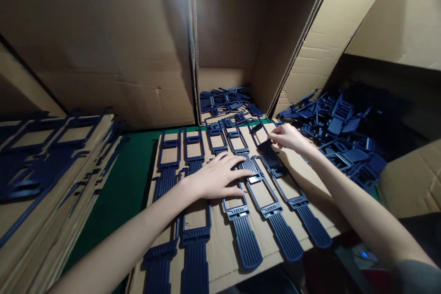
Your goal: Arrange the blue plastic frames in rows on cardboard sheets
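Note:
Dark blue plastic frames with ribbed tongues, such as this one (246, 239), lie in two rows on a cardboard sheet (220, 257). My left hand (222, 177) rests palm down, fingers spread, over the middle frames and hides parts of them. At the far right of the back row, my right hand (285, 138) has thumb and fingers pinched at the crossbar of a blue plastic frame (270, 154). That frame lies on the sheet with its ribbed part towards me. Small blue plates sit inside the upper openings of several frames.
Loose blue plastic parts are heaped in a cardboard box (227, 98) at the back and in another pile (344, 124) at right. To the left, stacked cardboard sheets (93, 147) carry more frames. Green table surface (113, 193) shows between the stacks.

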The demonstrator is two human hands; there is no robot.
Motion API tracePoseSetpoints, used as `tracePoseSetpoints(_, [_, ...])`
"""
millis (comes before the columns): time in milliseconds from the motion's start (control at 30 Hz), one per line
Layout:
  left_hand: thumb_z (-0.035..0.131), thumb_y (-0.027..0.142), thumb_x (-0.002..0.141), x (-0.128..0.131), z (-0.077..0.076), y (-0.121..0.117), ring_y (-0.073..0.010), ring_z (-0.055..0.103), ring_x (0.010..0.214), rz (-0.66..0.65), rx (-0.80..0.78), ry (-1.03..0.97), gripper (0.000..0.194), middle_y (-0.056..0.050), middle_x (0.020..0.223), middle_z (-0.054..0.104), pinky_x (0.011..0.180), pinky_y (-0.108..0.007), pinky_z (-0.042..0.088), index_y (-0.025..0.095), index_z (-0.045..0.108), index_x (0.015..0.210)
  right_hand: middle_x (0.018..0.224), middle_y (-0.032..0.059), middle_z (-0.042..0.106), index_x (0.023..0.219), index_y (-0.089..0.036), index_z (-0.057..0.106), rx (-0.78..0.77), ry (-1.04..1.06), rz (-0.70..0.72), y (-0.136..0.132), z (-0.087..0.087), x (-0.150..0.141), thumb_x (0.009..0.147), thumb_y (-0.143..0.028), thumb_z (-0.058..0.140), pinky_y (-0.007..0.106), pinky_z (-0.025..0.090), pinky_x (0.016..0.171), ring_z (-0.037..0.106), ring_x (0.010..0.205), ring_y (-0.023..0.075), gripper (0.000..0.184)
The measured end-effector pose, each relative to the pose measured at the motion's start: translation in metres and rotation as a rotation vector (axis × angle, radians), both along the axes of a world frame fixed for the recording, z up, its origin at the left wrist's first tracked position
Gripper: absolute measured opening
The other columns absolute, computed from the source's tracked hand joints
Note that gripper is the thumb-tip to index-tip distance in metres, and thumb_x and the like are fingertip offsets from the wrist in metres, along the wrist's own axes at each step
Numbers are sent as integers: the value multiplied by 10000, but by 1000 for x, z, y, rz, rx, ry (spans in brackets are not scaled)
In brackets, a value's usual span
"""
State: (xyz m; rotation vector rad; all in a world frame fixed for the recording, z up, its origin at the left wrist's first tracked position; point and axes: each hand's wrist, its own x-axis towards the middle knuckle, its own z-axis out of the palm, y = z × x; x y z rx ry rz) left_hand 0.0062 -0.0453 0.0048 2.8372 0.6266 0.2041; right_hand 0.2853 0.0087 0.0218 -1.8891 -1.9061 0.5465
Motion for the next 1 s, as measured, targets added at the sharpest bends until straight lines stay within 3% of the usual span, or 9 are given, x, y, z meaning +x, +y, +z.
tracePoseSetpoints(233, [531,564,866,-1,0,1,-348,326,1345,2,-18,-22,533,-76,1470,367,1107,-574,193,348,477,1350,513,46,632,600,-132,628,-115,128,51,-3,-16,0,757,-262,549,208,444,428,558,411,121,219])
tracePoseSetpoints(500, [522,558,874,0,1,0,-342,322,1349,9,-3,0,528,-83,1475,358,1111,-562,198,342,472,1353,525,50,648,691,-121,653,-56,126,1,3,-24,-3,778,-259,563,200,459,456,582,424,125,186])
tracePoseSetpoints(667, [518,558,876,1,3,-1,-337,317,1351,9,-2,21,529,-80,1477,352,1115,-556,189,342,466,1357,507,30,627,773,-127,694,-8,-11,16,3,-24,-5,780,-296,565,215,437,514,582,472,131,213])
tracePoseSetpoints(833, [515,568,873,0,3,-1,-336,319,1349,21,4,34,535,-82,1478,346,1112,-554,197,342,462,1356,749,58,690,839,-137,683,162,-148,89,-6,-16,-1,768,-259,575,240,447,619,637,697,165,178])
tracePoseSetpoints(1000, [507,574,875,0,2,0,-333,334,1337,10,29,14,536,-75,1470,362,1103,-546,224,347,459,1358,1108,79,647,960,-183,662,257,-102,394,-42,-4,4,856,-302,526,304,468,876,613,994,191,209])
